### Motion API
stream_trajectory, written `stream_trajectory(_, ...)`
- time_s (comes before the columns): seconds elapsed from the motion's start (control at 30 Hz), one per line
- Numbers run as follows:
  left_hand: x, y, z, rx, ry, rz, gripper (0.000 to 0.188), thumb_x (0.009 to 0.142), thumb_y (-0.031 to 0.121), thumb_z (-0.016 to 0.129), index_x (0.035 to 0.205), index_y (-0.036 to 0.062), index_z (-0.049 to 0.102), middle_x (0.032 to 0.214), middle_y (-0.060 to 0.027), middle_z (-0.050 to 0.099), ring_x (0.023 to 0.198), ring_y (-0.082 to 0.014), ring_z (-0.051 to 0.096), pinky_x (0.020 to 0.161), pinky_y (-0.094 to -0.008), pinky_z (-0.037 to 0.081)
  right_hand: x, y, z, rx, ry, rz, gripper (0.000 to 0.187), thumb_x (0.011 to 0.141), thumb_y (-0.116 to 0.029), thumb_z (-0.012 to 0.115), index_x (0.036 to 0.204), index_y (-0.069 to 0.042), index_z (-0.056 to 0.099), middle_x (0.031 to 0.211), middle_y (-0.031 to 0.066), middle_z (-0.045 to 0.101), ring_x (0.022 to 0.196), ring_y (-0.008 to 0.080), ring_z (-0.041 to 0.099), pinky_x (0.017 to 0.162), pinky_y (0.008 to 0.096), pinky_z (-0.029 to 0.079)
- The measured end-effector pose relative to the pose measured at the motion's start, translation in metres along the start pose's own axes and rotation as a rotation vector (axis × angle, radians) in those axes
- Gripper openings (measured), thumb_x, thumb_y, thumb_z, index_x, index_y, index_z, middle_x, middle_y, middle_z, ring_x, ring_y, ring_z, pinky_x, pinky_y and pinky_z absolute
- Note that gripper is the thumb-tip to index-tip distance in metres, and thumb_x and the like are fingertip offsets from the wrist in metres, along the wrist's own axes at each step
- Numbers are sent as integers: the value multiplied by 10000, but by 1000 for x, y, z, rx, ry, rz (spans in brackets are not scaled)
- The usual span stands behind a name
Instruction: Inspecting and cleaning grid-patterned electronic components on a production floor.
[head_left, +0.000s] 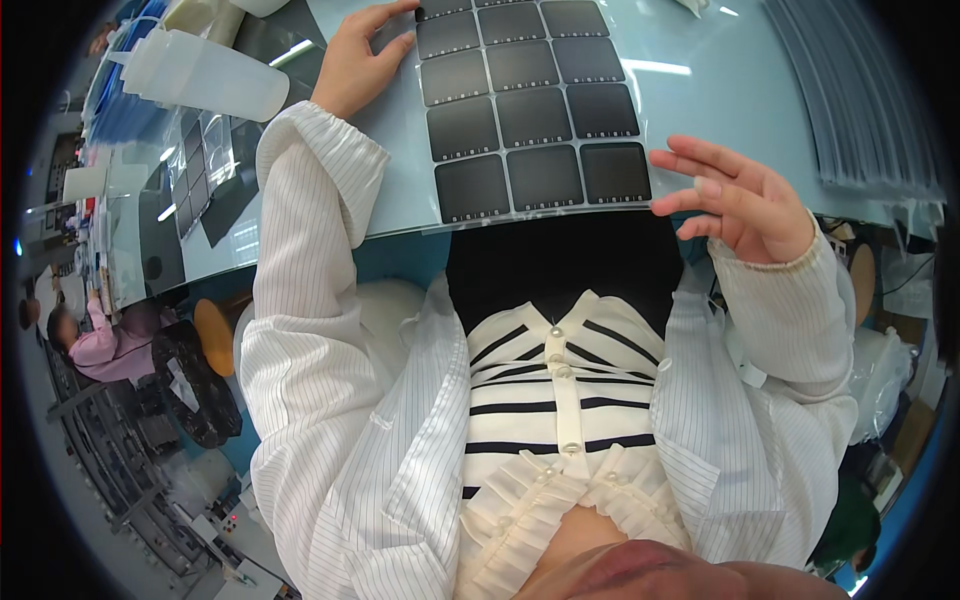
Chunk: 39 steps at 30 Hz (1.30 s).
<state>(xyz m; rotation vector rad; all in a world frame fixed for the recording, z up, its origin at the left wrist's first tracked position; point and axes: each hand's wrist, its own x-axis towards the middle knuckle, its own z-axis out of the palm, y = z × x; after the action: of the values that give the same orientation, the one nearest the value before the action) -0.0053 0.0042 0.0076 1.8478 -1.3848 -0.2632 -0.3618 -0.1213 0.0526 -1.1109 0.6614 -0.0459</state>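
Far left: a seated person in pink (100, 345), well apart from the left fingers, below and to their left.
Cup: a translucent plastic cup (205, 72) on its side, just left of the left fingers.
Left hand (358, 62): resting flat on the pale tabletop (720, 90), fingers (385, 18) spread and released, tips touching the upper left edge of the sheet, gripping nothing.
Sheet: a clear sheet of dark square tiles (535, 115) in rows, lying flat on the tabletop between the two sets of fingers, near edge at the tabletop's rim.
Right hand (745, 200): lifted just right of the sheet's near right corner, fingers (695, 160) loosely opened, pointing left, holding nothing; contact with the sheet's corner not clear.
Far right: a stack of grey trays (860, 110), above and right of the right fingers.
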Motion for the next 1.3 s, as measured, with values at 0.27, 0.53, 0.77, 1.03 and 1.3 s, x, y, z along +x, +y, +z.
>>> stream_trajectory(0.27,4,-5,1,-26,-40,21,407,754,-8,546,1160,11,563,1113,-143,561,1092,-244,523,976,-310,373,31,18,4,-499,118,-125,399,850,-84,618,1209,49,506,880,28,582,547,54,514,484,172,396)
stream_trajectory(0.53,3,1,-2,-167,-61,-60,424,775,3,580,1197,17,543,1191,-123,528,1165,-222,471,1015,-310,331,25,18,-2,-172,77,-214,360,887,-65,562,1220,54,495,762,3,585,515,26,528,458,144,410)
stream_trajectory(0.77,2,3,-4,-127,-129,-77,424,772,10,604,1192,16,546,1157,-119,538,1138,-211,474,999,-294,327,18,22,-5,-182,99,-219,388,897,-66,550,1251,67,462,749,5,562,502,34,529,466,146,435)
stream_trajectory(1.03,1,1,-3,-95,-102,39,418,772,23,613,1185,13,550,1115,-122,554,1089,-215,493,976,-301,341,15,30,-6,-269,132,-229,374,891,-44,550,1244,56,473,756,10,548,533,46,533,483,158,422)
stream_trajectory(1.3,1,9,-7,3,-106,45,412,762,59,610,1169,18,561,1096,-142,568,1090,-244,496,971,-314,343,9,42,20,-330,123,-321,661,740,2,709,1314,28,383,1008,72,579,761,96,587,607,179,472)
